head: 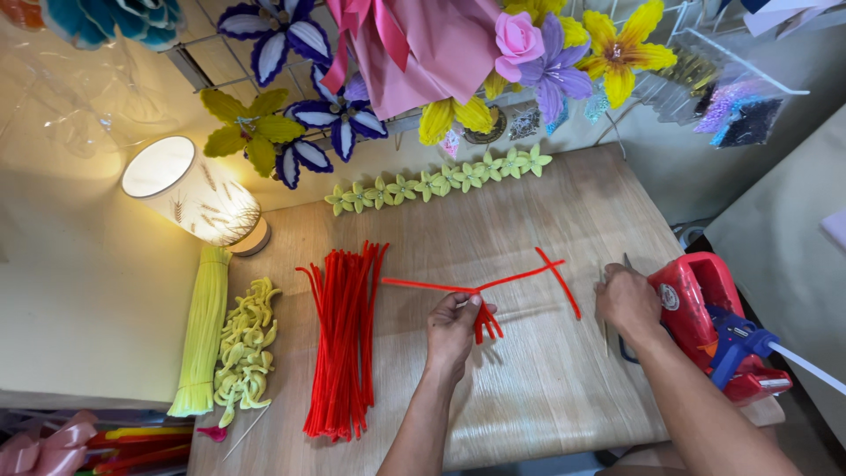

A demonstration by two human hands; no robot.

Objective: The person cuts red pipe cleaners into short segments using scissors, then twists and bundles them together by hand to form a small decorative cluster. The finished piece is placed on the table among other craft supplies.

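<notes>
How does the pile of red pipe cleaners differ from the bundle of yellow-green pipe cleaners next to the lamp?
The loose pile of red fuzzy pipe cleaners is fanned out with its ends splayed, while the tight bundle of yellow-green fuzzy pipe cleaners is packed into a neat column. The red pile lies near the middle of the wooden table, close to the left hand; the yellow-green bundle lies at the table's left edge below the lit lamp. Both are straight stems lying lengthwise.

**Packages and labels in view**

Small clear bags (738,107) hang at upper right on a white wire rack (705,40), holding purple and dark glittery material; contents too small to tell further. Round white label (671,297) with dark markings sits on the red glue gun (696,304) at the right edge of the surface (546,379). No signs or screens seen.
</notes>
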